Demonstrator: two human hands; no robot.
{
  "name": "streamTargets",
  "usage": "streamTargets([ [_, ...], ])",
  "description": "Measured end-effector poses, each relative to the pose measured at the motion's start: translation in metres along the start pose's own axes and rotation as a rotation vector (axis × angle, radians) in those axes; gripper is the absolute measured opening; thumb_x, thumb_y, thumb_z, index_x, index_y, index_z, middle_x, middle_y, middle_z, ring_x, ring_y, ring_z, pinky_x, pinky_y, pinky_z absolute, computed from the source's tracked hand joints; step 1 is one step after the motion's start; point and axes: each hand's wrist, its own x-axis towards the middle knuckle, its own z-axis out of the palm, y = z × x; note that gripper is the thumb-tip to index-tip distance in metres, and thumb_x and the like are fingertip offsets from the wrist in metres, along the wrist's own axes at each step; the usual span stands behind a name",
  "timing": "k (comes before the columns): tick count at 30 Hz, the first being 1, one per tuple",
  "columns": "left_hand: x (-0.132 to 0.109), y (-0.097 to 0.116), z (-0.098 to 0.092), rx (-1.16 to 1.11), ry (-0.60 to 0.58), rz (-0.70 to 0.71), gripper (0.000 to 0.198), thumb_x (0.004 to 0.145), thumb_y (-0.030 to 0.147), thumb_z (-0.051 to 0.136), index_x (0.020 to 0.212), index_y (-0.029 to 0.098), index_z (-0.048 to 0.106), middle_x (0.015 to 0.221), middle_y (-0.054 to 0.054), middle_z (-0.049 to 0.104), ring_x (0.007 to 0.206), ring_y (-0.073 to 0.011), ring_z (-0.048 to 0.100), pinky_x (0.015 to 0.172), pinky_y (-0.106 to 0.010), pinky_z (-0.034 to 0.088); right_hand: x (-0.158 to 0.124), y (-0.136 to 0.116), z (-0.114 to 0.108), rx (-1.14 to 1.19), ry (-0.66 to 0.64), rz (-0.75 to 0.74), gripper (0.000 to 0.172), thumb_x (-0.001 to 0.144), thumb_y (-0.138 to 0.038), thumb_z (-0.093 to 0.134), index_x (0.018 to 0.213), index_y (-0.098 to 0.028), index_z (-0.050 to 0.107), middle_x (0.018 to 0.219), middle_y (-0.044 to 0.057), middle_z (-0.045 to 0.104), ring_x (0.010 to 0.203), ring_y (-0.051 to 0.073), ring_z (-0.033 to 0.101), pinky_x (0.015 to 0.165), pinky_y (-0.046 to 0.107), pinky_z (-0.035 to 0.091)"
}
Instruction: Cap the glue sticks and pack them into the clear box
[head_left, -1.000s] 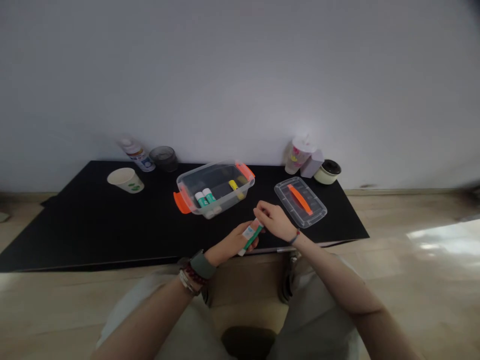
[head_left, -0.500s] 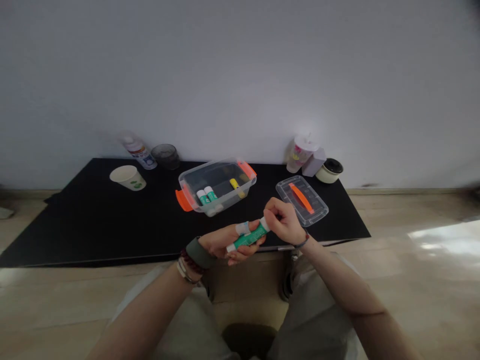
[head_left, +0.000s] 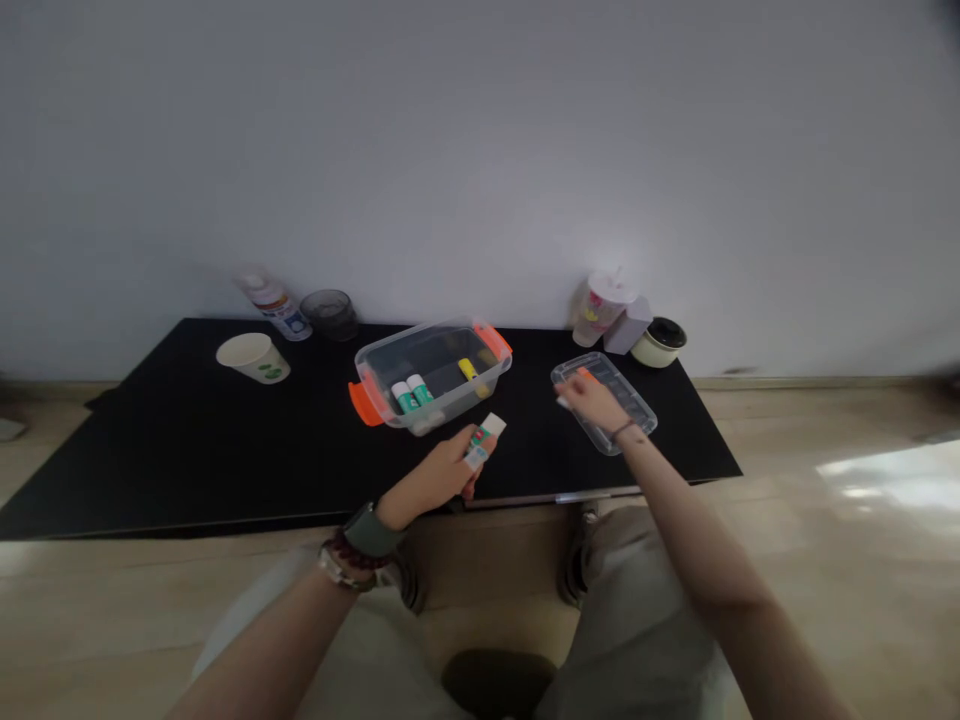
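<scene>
My left hand (head_left: 442, 470) is shut around a green and white glue stick (head_left: 484, 438), whose pale end points up and to the right. My right hand (head_left: 592, 402) is away from it, with its fingers spread over a clear plastic lid (head_left: 626, 415) and its orange handle (head_left: 586, 375) mostly covered. Nothing shows in that hand. A clear plastic box (head_left: 431, 375) with orange latches stands just beyond my left hand. Inside lie two green and white glue sticks (head_left: 412, 394) and a yellow stick (head_left: 469, 369).
A black-topped table (head_left: 187, 460) carries a paper cup (head_left: 253, 357), a spray bottle (head_left: 274, 308), a dark glass (head_left: 330, 314), a lidded plastic cup with a straw (head_left: 602, 307), a small white box (head_left: 626, 325) and a round black-lidded jar (head_left: 660, 342) along the wall.
My right hand has let go of the glue stick and moved right onto the lid. My left hand has drawn back slightly, keeping the stick, which now points up and to the right.
</scene>
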Motion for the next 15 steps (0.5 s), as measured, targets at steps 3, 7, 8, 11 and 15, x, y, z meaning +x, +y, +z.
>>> streamTargets([
  [3,0.014,-0.02,0.015,-0.026,-0.09,-0.156,0.036,0.091,0.056,0.049,0.096,0.021,0.041,0.071,0.004,0.055,0.058,-0.0114,0.059,0.056,-0.025,0.05,0.007,-0.012,0.046,-0.245,-0.208,0.005,0.031,0.097,-0.046,0.051,0.098,-0.021,0.069,0.093,0.007,0.07,0.085,0.019,0.065,0.072,0.027,0.044],
  [7,0.031,-0.031,0.024,-0.152,-0.06,-0.227,0.031,0.089,0.039,0.059,0.105,0.02,0.039,0.085,0.002,0.054,0.072,-0.0122,0.064,0.066,-0.026,0.053,0.007,-0.025,0.058,-0.352,0.0,0.032,0.04,0.101,-0.045,0.045,0.129,-0.021,0.062,0.129,0.014,0.061,0.113,0.025,0.061,0.084,0.029,0.046],
  [8,0.035,-0.032,0.024,-0.174,-0.031,-0.226,0.031,0.089,0.036,0.059,0.107,0.02,0.039,0.089,0.0,0.054,0.076,-0.0129,0.065,0.068,-0.026,0.053,0.005,-0.028,0.056,-0.338,0.044,0.017,0.04,0.101,-0.045,0.045,0.128,-0.02,0.061,0.129,0.014,0.061,0.114,0.025,0.061,0.085,0.029,0.047],
  [11,0.045,-0.037,0.025,-0.165,0.012,-0.208,0.036,0.088,0.03,0.06,0.115,0.019,0.038,0.097,-0.004,0.058,0.088,-0.0168,0.067,0.074,-0.03,0.055,-0.008,-0.042,0.058,-0.128,-0.066,-0.078,0.037,0.102,-0.046,0.043,0.111,-0.018,0.066,0.104,0.009,0.07,0.097,0.018,0.066,0.08,0.025,0.048],
  [15,0.055,-0.048,0.029,-0.118,-0.028,-0.077,0.054,0.083,0.023,0.065,0.129,0.014,0.039,0.113,-0.013,0.065,0.109,-0.0234,0.064,0.096,-0.042,0.052,-0.026,-0.057,0.08,0.215,-0.374,-0.062,0.034,0.099,-0.049,0.052,0.101,-0.017,0.061,0.073,-0.001,0.067,0.057,0.009,0.061,0.057,0.018,0.045],
])
